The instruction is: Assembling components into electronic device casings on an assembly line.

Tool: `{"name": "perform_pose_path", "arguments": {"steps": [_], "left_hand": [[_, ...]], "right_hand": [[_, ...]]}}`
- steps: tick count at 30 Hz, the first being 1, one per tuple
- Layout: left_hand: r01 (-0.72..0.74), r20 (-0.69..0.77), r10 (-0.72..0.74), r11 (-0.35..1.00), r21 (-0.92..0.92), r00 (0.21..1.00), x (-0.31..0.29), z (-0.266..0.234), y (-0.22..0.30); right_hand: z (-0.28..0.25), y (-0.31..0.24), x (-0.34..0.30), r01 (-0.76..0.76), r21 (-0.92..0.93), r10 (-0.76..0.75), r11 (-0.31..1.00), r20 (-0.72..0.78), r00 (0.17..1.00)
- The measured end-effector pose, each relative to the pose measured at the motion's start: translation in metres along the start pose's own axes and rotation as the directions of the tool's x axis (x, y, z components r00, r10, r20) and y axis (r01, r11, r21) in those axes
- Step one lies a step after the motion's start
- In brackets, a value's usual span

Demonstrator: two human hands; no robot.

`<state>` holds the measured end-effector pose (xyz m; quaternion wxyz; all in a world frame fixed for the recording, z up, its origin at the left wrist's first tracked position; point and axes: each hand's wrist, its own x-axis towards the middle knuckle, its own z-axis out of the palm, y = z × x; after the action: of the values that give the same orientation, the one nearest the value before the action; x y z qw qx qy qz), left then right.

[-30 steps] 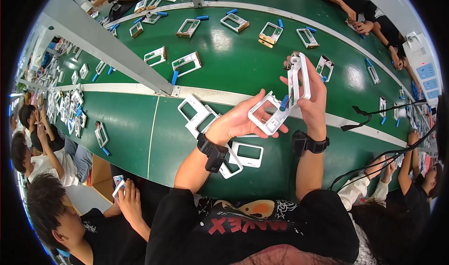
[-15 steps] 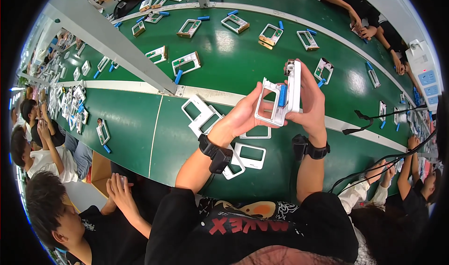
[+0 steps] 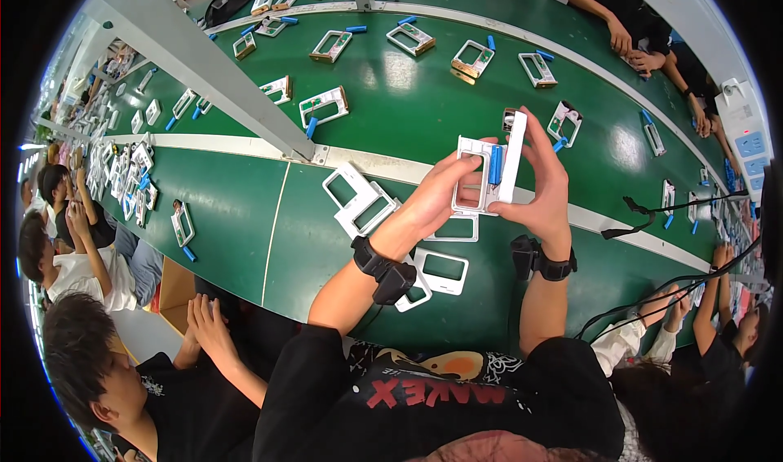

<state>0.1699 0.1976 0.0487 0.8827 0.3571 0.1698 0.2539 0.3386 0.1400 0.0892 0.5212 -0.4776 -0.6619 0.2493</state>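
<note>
Above the green bench I hold up a white plastic housing in two parts. The fingers of my left hand (image 3: 435,194) are wrapped round the rectangular white frame (image 3: 471,208), with the thumb on its inner edge. My right hand (image 3: 551,186) grips the narrow white side piece (image 3: 513,164) between thumb and fingers. A blue cylindrical battery (image 3: 495,167) sits between the parts, against the side piece. Whether the two parts are joined cannot be seen. Beneath my left wrist lie several loose white frames (image 3: 351,173), and another white frame (image 3: 457,286) rests nearer me.
A raised pale rail (image 3: 383,166) divides my bench from the green conveyor surface (image 3: 408,95), where half-built units with batteries (image 3: 325,106) lie. A slanted metal post (image 3: 236,87) stands left. Black cables (image 3: 652,287) hang right. Co-workers sit on both sides, with a cardboard box (image 3: 175,295) leftward.
The housing has tilted slightly, and the blue battery shows more fully. My left thumb has moved onto the frame's inner edge. The view has shifted a little.
</note>
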Motion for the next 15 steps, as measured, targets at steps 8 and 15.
{"name": "perform_pose_path", "arguments": {"steps": [8, 15], "left_hand": [[-0.031, -0.114, 0.030, 1.000, -0.006, 0.993, 0.008, -0.006, -0.007], [-0.040, -0.146, 0.051, 0.996, 0.079, 0.988, 0.019, -0.018, -0.005]], "right_hand": [[-0.001, 0.016, 0.000, 0.002, -0.128, -0.002, 0.992, -0.004, 1.000], [-0.002, 0.036, 0.002, 0.011, -0.144, -0.014, 0.989, -0.017, 1.000]]}}
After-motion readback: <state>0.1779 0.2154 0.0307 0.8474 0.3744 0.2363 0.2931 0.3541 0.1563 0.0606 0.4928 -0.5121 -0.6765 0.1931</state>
